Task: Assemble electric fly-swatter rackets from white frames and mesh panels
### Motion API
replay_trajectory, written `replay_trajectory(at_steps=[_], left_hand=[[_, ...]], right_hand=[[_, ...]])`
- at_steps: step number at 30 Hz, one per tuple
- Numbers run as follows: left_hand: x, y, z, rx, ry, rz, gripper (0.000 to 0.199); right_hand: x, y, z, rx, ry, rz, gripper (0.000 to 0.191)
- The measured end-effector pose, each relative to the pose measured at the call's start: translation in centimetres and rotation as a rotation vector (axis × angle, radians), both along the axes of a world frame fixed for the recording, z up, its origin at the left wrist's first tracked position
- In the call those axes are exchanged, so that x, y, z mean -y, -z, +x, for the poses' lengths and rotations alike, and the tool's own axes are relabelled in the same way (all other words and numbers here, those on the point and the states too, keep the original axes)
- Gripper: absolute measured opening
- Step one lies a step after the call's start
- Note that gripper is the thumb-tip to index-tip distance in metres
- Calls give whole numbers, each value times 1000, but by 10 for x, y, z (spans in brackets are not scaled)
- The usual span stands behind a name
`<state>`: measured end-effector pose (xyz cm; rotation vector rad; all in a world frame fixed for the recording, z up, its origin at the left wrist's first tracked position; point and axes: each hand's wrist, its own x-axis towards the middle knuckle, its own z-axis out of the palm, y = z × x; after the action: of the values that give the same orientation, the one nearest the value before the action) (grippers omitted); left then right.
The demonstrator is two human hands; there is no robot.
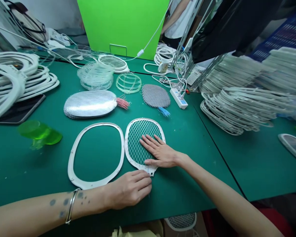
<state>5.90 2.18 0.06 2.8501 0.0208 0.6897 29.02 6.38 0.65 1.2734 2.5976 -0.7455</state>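
Note:
My right hand (161,154) lies flat with fingers spread on the metal mesh (135,144) inside a white swatter-head frame (128,154). Just below, at the frame's neck, my left hand (132,189) is closed with its fingers curled. Whatever is between those fingertips is hidden. A second white frame half (71,161), with no mesh in it, lies against the meshed one on its left, partly covered by my left forearm. Beyond them sit a stack of silvery mesh sheets (90,103) with red wires and a grey mesh stack (156,95) with blue wires.
Stacked white frames (236,108) rise at the right, and white rings (39,82) pile over a dark tablet (22,110) at the left. A green plastic piece (39,131), pale green rings (128,83) and a power strip (179,97) lie around. Behind the green board (123,26) stands another person.

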Motion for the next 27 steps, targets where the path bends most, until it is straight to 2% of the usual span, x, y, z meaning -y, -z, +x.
replay_trajectory(at_steps=[4, 11, 17, 18, 21, 22, 23, 27], left_hand=[[0, 7, -10, -3, -16, -52, 25], [11, 4, -1, 15, -105, -16, 24], [27, 7, 19, -22, -439, -259, 25], [30, 10, 20, -7, -438, -235, 25], [34, 15, 16, 59, -302, -68, 26], [32, 15, 13, 56, -273, -75, 28], [28, 13, 10, 29, -257, -146, 28], [-7, -8, 0, -178, -135, -685, 24]], right_hand=[[-3, -6, 2, -14, -40, -63, 109], [-2, -6, -1, 10, -6, -67, 110], [-3, -3, -3, 56, -3, -77, 110], [-3, -2, -3, 63, 1, -73, 111], [-1, 0, -3, 70, 17, -51, 113], [0, 0, -3, 61, 19, -44, 113], [0, 0, -3, 45, 18, -38, 114], [-2, -3, -4, -22, 26, -60, 116]])
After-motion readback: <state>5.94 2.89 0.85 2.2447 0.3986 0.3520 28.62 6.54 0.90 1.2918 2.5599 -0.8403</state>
